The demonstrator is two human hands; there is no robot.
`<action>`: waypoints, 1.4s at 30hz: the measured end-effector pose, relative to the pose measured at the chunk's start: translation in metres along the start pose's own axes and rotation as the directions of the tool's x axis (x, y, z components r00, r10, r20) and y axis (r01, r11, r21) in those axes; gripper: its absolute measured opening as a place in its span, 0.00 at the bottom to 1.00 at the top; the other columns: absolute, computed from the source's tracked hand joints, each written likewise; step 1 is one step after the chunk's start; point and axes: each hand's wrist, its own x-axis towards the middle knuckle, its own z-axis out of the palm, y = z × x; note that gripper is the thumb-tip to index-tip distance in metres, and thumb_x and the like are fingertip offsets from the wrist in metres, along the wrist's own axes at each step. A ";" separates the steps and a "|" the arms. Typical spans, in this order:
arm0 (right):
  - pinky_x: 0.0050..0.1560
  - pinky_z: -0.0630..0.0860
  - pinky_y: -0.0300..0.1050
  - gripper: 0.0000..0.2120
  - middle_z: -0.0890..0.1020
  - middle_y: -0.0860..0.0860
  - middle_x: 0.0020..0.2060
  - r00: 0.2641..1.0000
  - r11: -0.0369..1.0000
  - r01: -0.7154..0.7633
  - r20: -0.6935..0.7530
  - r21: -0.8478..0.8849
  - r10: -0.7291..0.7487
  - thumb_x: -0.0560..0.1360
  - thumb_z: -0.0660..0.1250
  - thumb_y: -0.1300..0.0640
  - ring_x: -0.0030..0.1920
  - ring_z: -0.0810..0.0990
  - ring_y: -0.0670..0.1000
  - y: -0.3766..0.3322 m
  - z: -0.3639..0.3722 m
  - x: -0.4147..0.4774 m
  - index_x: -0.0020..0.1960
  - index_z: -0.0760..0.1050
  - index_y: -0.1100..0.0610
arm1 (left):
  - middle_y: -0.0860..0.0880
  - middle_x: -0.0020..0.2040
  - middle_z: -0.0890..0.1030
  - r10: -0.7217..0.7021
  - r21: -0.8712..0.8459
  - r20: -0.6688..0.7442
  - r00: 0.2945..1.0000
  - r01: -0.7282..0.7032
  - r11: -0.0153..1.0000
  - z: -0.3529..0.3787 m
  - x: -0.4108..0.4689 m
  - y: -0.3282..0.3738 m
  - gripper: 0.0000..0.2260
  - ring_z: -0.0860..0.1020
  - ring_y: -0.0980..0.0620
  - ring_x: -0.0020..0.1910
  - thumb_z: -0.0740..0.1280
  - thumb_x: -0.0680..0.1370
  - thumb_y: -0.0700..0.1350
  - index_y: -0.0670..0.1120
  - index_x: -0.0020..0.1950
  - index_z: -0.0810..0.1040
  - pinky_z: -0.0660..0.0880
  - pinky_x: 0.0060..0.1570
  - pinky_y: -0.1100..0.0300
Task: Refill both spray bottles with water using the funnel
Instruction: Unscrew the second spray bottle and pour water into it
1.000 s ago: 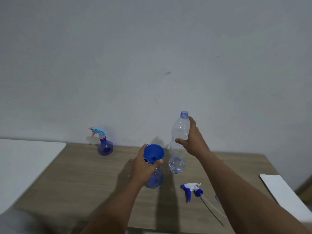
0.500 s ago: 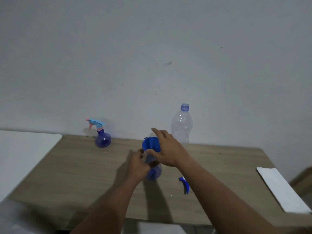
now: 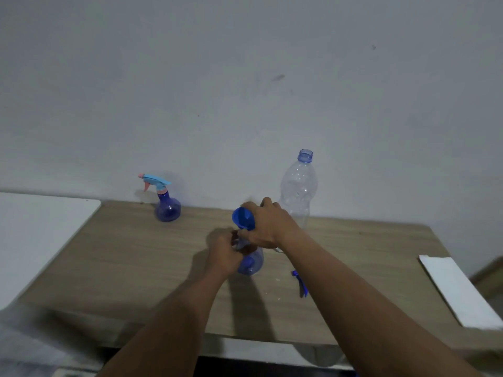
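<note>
Right grip (image 3: pixel 268 225) on blue funnel (image 3: pixel 243 218) (no legible labels anywhere)

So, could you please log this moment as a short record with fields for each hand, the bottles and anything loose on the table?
left hand: gripping the neck of the open spray bottle
right hand: holding the blue funnel, tilted, above that bottle
second spray bottle: upright by the wall, trigger head fitted
clear water bottle: upright, uncapped, looks nearly empty
loose trigger head: on the wooden table, partly hidden by the right arm
</note>
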 end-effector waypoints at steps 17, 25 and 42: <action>0.54 0.77 0.51 0.36 0.66 0.54 0.61 1.000 0.999 -0.001 0.014 0.052 0.001 0.68 0.75 0.43 0.55 0.75 0.58 -0.001 -0.015 -0.005 0.70 0.62 0.50 | 0.56 0.42 0.75 0.015 -0.056 0.053 0.999 -0.012 0.998 0.003 0.000 -0.005 0.11 0.72 0.62 0.38 0.73 0.76 0.42 0.49 0.54 0.75 0.66 0.32 0.78; 0.53 0.76 0.47 0.33 0.66 0.53 0.58 0.994 0.949 -0.058 -0.071 0.309 0.084 0.69 0.75 0.46 0.47 0.76 0.53 0.024 -0.028 -0.035 0.70 0.64 0.44 | 0.53 0.46 0.84 -0.012 -0.147 -0.024 1.000 0.008 0.989 0.012 0.008 -0.020 0.16 0.82 0.51 0.48 0.76 0.65 0.51 0.57 0.52 0.79 0.80 0.52 0.54; 0.55 0.75 0.45 0.29 0.74 0.48 0.57 0.883 0.669 -0.272 -0.097 0.691 0.459 0.63 0.78 0.46 0.56 0.76 0.49 0.047 0.140 -0.101 0.61 0.71 0.45 | 0.53 0.47 0.80 0.044 -0.223 -0.053 0.998 -0.054 0.973 0.019 0.018 -0.035 0.18 0.81 0.51 0.49 0.79 0.68 0.45 0.52 0.53 0.75 0.78 0.55 0.53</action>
